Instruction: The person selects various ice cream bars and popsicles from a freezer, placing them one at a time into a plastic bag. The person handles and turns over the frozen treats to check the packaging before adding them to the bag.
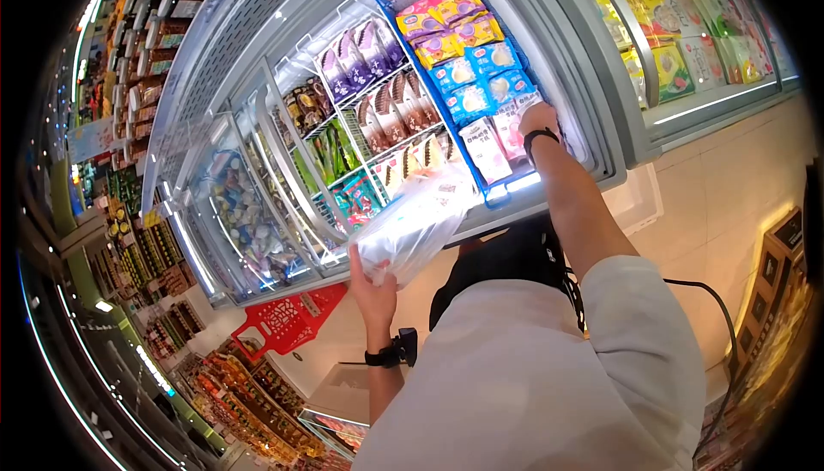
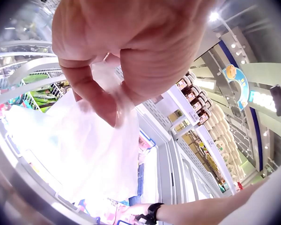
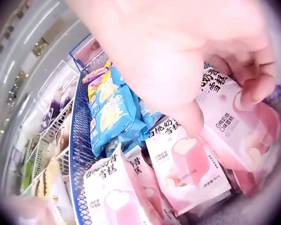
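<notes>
My left hand (image 1: 373, 295) holds a thin, translucent plastic bag (image 1: 421, 218) over the freezer's front edge. In the left wrist view its thumb and fingers pinch the top of the bag, which hangs spread out below. My right hand (image 1: 539, 119) reaches into a blue wire basket (image 3: 75, 154) at the freezer's right end. Between its thumb and fingers is a pink-and-white ice cream bar packet (image 3: 232, 124), tilted. More packets of this pink kind (image 3: 185, 161) stand just below the hand. Blue ice cream packets (image 3: 113, 117) and yellow ones (image 1: 438, 48) lie behind them.
White wire dividers left of the basket hold purple packets (image 1: 365, 54), brown packets (image 1: 395, 115) and green packets (image 1: 330, 153). A sliding lid handle (image 1: 283, 153) crosses the freezer further left. A red shopping basket (image 1: 287, 321) is below. Another freezer (image 1: 712, 110) adjoins at right.
</notes>
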The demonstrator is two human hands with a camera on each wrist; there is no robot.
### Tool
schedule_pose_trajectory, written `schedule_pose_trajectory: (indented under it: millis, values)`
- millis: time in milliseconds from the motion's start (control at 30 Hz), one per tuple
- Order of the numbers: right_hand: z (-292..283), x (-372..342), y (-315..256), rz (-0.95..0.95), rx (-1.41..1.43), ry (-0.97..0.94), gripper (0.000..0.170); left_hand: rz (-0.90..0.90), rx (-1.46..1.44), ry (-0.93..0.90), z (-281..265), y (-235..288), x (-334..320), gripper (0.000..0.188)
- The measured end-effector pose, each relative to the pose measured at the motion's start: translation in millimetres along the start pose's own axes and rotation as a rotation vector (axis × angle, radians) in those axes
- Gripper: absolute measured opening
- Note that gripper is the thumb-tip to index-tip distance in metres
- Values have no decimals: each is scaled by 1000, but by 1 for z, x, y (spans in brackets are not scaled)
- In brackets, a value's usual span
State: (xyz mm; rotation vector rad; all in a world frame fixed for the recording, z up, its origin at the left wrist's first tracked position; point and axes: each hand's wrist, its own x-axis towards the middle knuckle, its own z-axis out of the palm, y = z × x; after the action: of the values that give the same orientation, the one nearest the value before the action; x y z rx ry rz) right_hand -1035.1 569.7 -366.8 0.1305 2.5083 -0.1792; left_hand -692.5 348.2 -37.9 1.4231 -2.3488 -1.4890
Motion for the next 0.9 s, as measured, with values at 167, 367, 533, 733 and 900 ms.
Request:
schedule_pose_trajectory:
  millis: [167,367,533,733,900]
  values:
    - [10,-11,-4,99,122,130,42,-2,-7,-14,4,0,4,85]
    - [-19,-23,-7,164,230,72,35,-8,-5,-22,3,0,11,86]
    - [-55,-34,-9,45,284,4,50,81,-47,-17,1,1,12,87]
    - [-93,-57,-24,-64,385,203,84,118,-74,-70,-9,-16,24,87]
    - [-135,-72,-32,-323,753,160,84,208,-153,-109,-21,-34,35,89]
